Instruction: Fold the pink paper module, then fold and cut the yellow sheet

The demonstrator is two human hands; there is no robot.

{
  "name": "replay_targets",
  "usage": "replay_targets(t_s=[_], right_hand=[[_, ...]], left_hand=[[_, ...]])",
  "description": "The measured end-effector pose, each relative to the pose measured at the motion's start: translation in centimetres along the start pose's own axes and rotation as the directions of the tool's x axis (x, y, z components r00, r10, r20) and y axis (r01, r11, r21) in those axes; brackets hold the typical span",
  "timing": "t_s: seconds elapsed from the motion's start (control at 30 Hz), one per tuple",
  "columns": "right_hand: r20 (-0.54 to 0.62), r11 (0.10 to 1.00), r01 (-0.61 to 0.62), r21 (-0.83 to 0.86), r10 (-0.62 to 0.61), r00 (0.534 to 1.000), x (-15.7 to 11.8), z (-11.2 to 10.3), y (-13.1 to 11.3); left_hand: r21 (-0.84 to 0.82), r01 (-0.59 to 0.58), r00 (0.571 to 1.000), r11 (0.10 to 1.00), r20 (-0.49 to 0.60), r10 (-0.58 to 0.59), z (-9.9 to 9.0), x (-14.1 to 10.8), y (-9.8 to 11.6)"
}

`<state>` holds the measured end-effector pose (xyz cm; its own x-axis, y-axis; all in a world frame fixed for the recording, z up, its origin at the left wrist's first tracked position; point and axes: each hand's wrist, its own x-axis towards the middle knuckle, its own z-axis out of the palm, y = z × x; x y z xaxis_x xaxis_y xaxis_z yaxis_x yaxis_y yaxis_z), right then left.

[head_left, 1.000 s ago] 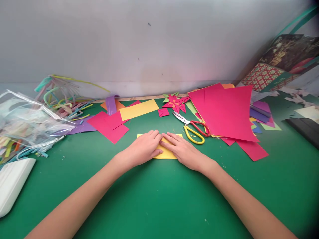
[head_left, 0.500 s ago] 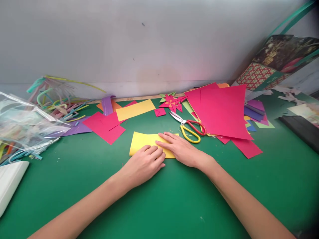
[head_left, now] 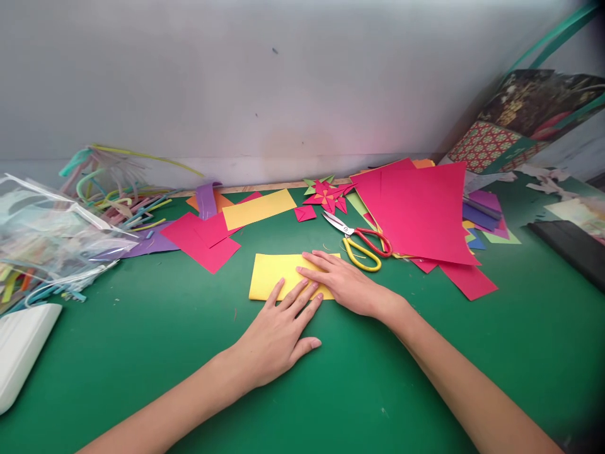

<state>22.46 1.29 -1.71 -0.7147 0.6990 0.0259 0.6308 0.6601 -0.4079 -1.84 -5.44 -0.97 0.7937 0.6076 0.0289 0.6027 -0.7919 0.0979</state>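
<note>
A folded yellow paper [head_left: 271, 274] lies flat on the green table [head_left: 350, 378], its fold along the left and lower side not clearly told apart. My left hand [head_left: 278, 337] is open, its fingers spread with their tips on the paper's lower edge and the thumb out over the table. Resting on the paper's right half, my right hand [head_left: 347, 284] is open and flat, fingers pointing left. Scissors [head_left: 357, 239] with one red and one yellow handle lie just beyond my right hand.
Large red sheets [head_left: 420, 211] lie at the back right, near a patterned bag [head_left: 486, 145]. Behind the yellow paper are a red paper star [head_left: 325, 195], a small red folded square [head_left: 305, 213] and paper strips. Plastic bags [head_left: 57, 221] and pipe cleaners fill the left.
My left hand has opened from curled fingers to spread ones and moved slightly toward me. The yellow paper's raised left end now lies flatter. My right hand has stayed on the paper.
</note>
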Motion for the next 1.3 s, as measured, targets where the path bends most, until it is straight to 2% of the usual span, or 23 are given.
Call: replay_targets(t_s=[0.27, 0.6, 0.7, 0.8, 0.9, 1.03, 1.13, 1.3], right_hand=[[-0.001, 1.0, 0.007, 0.0, -0.007, 1.0, -0.1, 0.2, 0.2], [0.016, 1.0, 0.011, -0.013, -0.011, 1.0, -0.1, 0.1, 0.2], [0.002, 1.0, 0.016, -0.021, -0.016, 1.0, -0.2, 0.1, 0.2], [-0.014, 0.999, 0.023, -0.03, -0.023, 1.0, -0.2, 0.3, 0.2], [-0.029, 0.999, 0.031, -0.037, -0.032, 0.999, -0.2, 0.6, 0.4], [-0.047, 0.999, 0.033, -0.039, -0.035, 0.998, -0.2, 0.7, 0.5], [-0.045, 0.998, 0.032, -0.052, -0.034, 0.998, -0.1, 0.7, 0.4], [-0.037, 0.998, 0.025, -0.06, -0.027, 0.999, -0.1, 0.5, 0.3]], left_hand=[[-0.056, -0.024, 1.0, 0.998, 0.013, 0.025, 0.0, -0.7, 0.6], [-0.105, -0.017, 1.0, 0.994, -0.014, 0.016, -1.6, -0.8, 1.5], [-0.174, -0.032, 0.999, 0.984, 0.008, 0.033, -2.5, -0.7, 1.2], [-0.232, -0.07, 0.997, 0.97, 0.008, 0.074, -3.1, -0.4, 0.0], [-0.199, -0.108, 0.994, 0.974, -0.021, 0.106, -2.6, -0.2, -1.8], [-0.142, -0.14, 0.99, 0.98, 0.009, 0.142, -1.1, -0.6, -3.2], [-0.122, -0.117, 0.992, 0.986, 0.036, 0.122, -0.5, -1.3, -3.1], [-0.086, -0.08, 0.995, 0.993, 0.052, 0.084, -0.7, -2.4, -2.1]])
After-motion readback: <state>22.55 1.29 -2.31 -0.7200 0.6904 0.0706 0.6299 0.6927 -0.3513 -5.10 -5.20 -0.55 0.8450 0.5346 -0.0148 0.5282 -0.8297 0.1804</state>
